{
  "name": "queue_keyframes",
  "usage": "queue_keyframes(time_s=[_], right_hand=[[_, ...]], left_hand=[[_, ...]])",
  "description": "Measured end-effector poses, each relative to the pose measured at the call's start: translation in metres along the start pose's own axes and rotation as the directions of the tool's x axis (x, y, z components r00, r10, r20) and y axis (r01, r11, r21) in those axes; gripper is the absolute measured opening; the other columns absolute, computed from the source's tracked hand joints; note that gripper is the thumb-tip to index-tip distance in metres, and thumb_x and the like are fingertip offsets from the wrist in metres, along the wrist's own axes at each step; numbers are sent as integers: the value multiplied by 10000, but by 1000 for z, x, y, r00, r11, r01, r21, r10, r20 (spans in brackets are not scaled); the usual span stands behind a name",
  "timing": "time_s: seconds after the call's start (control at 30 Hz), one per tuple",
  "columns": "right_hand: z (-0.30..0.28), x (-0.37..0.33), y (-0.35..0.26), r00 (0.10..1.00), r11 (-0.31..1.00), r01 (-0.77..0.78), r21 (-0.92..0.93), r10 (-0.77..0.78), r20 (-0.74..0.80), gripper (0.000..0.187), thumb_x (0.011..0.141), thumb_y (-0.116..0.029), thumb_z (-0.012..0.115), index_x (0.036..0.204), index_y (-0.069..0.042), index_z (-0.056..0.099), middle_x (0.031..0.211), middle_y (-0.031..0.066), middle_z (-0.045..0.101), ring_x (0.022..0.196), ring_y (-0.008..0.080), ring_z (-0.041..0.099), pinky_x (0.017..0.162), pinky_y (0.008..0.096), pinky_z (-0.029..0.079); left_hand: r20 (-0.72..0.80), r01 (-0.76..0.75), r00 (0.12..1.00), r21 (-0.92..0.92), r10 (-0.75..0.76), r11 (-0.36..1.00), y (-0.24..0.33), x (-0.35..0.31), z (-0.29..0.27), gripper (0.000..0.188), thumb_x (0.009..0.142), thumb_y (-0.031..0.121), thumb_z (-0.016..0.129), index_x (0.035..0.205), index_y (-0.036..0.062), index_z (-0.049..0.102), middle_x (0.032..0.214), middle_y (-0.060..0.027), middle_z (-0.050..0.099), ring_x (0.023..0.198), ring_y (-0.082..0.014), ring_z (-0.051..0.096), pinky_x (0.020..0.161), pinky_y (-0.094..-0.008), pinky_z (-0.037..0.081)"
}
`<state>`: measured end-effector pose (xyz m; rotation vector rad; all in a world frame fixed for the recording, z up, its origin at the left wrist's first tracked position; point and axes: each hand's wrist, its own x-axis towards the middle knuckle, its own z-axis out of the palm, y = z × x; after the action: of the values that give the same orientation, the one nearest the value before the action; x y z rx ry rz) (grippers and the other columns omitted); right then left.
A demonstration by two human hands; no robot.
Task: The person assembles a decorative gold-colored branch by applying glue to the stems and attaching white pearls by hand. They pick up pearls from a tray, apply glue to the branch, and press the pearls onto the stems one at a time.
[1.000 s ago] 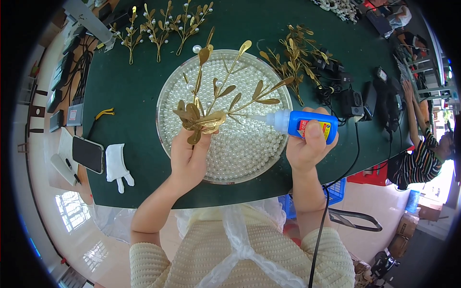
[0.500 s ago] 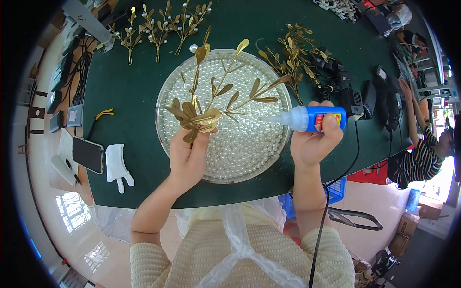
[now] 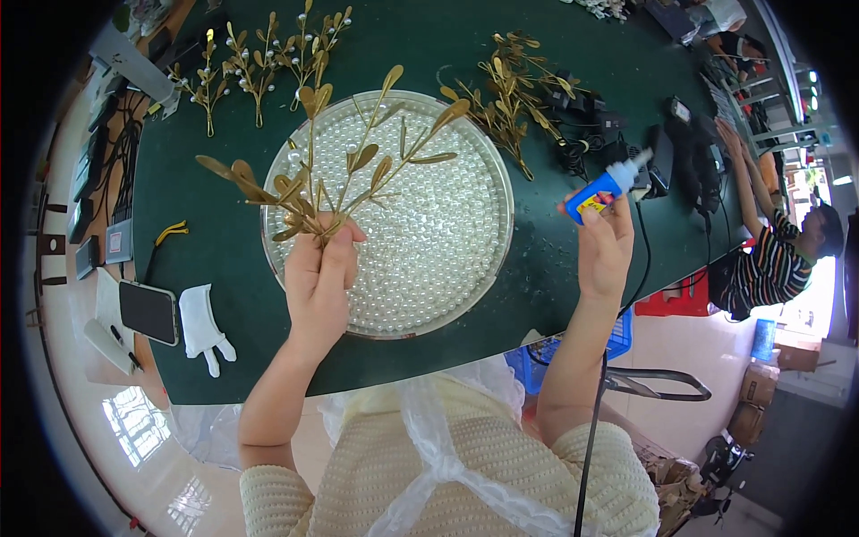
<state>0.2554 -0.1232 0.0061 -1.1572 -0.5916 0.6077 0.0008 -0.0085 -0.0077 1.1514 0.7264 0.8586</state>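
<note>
The blue bottle [image 3: 586, 197], nozzle aimed earlier at the gold sprig [image 3: 364, 157], now points away, well right of the pearl tray [image 3: 407, 336]; sprig leaves now reach past the tray's left rim. A green table [image 3: 215, 259] bears the tray; far right of it is a striped-shirted person [image 3: 777, 268]. Left of the tray's middle, the left hand [image 3: 320, 279] pinches the sprig's stems; the right hand [image 3: 607, 251] grips the bottle.

The green tabletop [image 3: 228, 255] bears a round tray [image 3: 403, 335], gold sprigs [image 3: 510, 106] and a white cloth piece [image 3: 199, 322]. The dark boxes [image 3: 660, 161] at right are probably adapters.
</note>
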Motion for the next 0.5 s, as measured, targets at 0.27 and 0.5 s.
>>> queue_keyframes(time_s=[0.27,0.5], right_hand=[[-38,20,34,987,511,32,-859,-154,-54,270,692,-106,649,905,17,537,861,134,635,831,210,611,765,284,429],[-37,13,36,988,430,-10,-903,-134,-75,341,671,-150,679,944,8,550,872,128,625,863,246,587,783,306,421]], left_hand=[[-9,-2,1000,0,2,1000,-1,1,2,175,914,173,421,867,17,484,531,62,328,455,-8,249,421,-184,195],[-5,-4,1000,-4,4,1000,0,1,1,182,914,179,424,868,15,487,532,63,326,457,-6,251,421,-182,191]])
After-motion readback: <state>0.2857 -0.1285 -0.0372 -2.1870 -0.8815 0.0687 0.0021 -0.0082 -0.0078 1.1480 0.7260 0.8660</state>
